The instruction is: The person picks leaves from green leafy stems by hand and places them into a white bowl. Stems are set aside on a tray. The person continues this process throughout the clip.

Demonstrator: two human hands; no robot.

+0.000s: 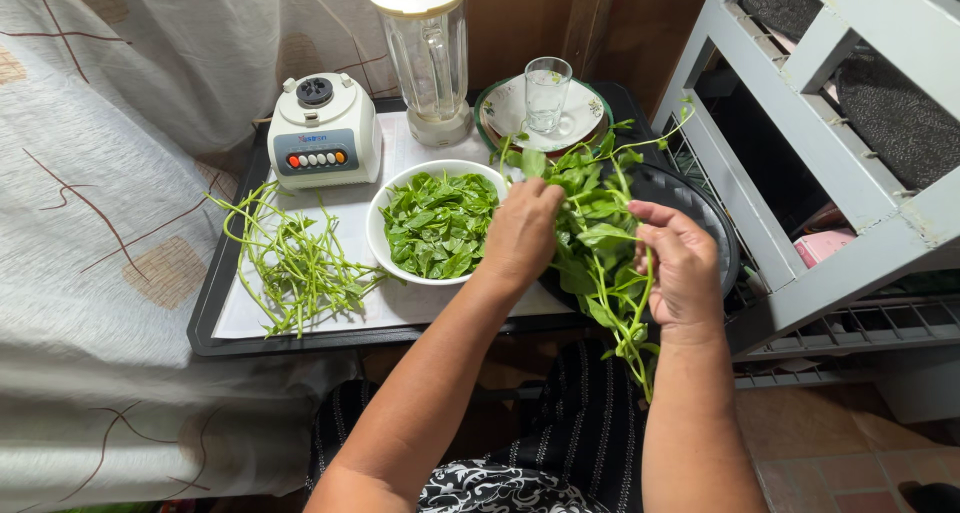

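While you hold the bunch of leafy green stems (600, 248) up in front of you, it hangs between your two hands, just past the right edge of the white bowl (385, 243). Your left hand (522, 235) has its fingers curled tight on the leaves near the top of the bunch. Your right hand (680, 273) grips the stems lower down, with its fingers bent around them. The long ends of the stems dangle down over your lap.

Just beside your left hand, the white bowl is full of picked green leaves (438, 223). To the left of the bowl lies a pile of bare green stalks (295, 263) on white paper (400, 308). All of this sits on a black tray (205, 308).

Behind the stalks stands a white blender base (325, 133) with a row of buttons. Next to it is a clear blender jug (428, 58) with a cream lid. A clear drinking glass (547, 93) stands on a small plate (505, 113) behind the bunch. A dark round basket (700, 218) sits under your right hand, and a grey rack (850, 188) stands on the right.
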